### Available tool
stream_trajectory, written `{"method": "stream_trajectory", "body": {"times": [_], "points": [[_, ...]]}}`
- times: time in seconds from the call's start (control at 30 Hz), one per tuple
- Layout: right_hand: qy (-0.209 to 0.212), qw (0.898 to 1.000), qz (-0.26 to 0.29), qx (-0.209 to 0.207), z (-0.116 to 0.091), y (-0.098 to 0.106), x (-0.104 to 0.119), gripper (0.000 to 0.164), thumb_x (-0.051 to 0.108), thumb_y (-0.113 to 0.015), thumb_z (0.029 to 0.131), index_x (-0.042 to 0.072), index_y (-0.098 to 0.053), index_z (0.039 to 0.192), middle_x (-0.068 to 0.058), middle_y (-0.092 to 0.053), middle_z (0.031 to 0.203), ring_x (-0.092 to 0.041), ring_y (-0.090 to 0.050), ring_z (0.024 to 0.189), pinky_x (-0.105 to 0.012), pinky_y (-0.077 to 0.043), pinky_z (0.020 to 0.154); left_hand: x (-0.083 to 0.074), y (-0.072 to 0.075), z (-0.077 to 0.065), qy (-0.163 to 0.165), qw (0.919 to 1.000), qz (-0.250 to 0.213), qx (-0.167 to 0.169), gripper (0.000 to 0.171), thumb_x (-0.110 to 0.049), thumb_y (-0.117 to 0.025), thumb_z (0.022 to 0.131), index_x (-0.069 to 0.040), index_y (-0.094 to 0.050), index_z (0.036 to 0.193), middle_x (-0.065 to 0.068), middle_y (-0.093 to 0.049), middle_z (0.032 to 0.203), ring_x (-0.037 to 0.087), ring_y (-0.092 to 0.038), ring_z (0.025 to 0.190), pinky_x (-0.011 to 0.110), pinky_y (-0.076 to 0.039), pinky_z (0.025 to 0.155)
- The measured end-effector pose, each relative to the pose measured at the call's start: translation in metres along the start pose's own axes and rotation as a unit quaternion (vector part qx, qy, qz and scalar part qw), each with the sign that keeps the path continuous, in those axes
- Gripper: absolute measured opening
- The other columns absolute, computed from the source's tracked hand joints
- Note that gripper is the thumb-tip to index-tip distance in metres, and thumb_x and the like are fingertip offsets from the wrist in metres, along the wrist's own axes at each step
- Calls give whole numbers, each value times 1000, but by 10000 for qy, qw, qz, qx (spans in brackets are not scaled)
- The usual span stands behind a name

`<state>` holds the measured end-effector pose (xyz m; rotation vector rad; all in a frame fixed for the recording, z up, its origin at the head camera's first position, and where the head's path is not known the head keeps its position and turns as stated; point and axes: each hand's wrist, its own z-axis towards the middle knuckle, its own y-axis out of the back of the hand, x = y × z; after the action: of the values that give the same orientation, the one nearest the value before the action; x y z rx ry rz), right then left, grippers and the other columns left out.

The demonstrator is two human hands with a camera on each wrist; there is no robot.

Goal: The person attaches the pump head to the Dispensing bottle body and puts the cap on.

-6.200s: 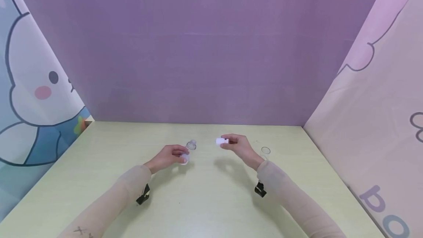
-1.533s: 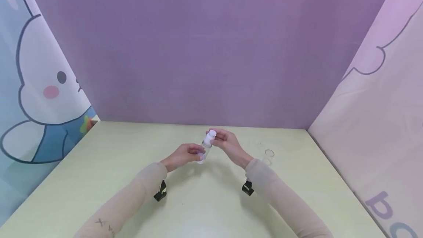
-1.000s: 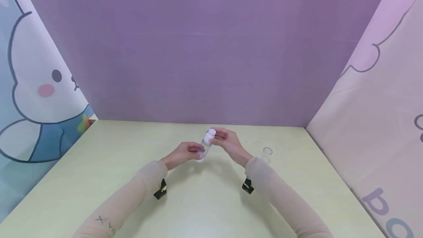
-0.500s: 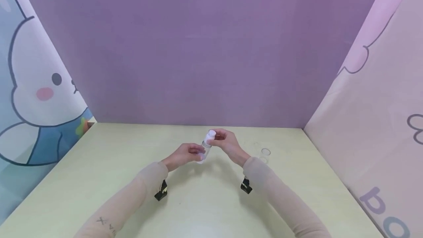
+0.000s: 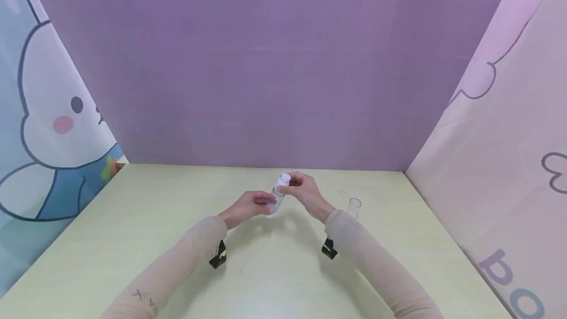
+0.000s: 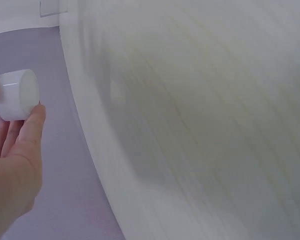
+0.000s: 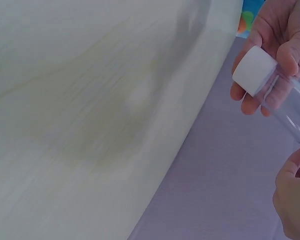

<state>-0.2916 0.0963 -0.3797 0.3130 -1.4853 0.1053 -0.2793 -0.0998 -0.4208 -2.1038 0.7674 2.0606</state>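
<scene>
A small clear bottle (image 7: 290,112) with a white base (image 7: 255,71) is held tilted above the table between both hands. My left hand (image 5: 247,207) grips it low down, with fingers and thumb about the white base, which also shows in the left wrist view. At the bottle's upper end sits a white pump-like top (image 5: 284,179). My right hand (image 5: 306,192) pinches this top from the right, thumb in front. In the right wrist view the top lies out of frame, and only part of my right hand (image 7: 292,200) shows.
A clear, hollow cylinder (image 5: 355,204), like a see-through cap, is on the pale table (image 5: 283,270) beyond my right wrist. A purple panel (image 5: 274,78) rises at the table's back edge. Printed panels stand at left and right.
Over six seconds my hands have come together, and the white top has moved from apart onto the bottle's upper end. In the last second my right fingers have shifted slightly on the top.
</scene>
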Motion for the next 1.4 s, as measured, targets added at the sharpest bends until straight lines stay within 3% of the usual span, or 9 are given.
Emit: {"method": "stream_trajectory", "body": {"times": [0.27,0.53,0.8,1.17,1.4], "points": [[59,9999,76,-80,2,-3,-2,32,11,-72,77,4,-62,106,-4,-62,94,-14,-54,84,-24,-47,73,4,-2,0,154,9992,56,-359,41,-25,-67,84,-12,-58,122,6,-59,123,22,-54,114,41,-44,96],[-22,9999,66,-94,2,-5,-1,35,14,-74,76,5,-62,108,-4,-62,98,-14,-55,86,-27,-48,80,9,2,6,148,9996,107,-211,40,-30,-67,84,-14,-59,120,5,-59,122,20,-54,111,42,-44,96],[61,9998,104,-167,3,-6,0,35,13,-74,76,5,-62,109,-5,-62,97,-14,-55,84,-24,-47,74,8,5,9,88,9997,70,-218,38,-27,-67,83,-12,-60,117,6,-60,120,19,-55,107,40,-46,94],[127,9995,125,-274,5,-5,-3,37,12,-72,77,6,-61,112,-5,-62,99,-15,-55,86,-24,-48,75,6,5,9,158,9996,139,-208,38,-31,-67,83,-16,-60,118,4,-59,122,20,-54,111,42,-44,96],[239,9996,-49,-102,0,-2,1,43,16,-74,76,9,-60,116,-5,-62,108,-16,-55,101,-33,-46,88,6,6,6,161,9995,103,-245,38,-29,-67,83,-16,-60,118,4,-60,120,19,-56,107,41,-44,96]]}}
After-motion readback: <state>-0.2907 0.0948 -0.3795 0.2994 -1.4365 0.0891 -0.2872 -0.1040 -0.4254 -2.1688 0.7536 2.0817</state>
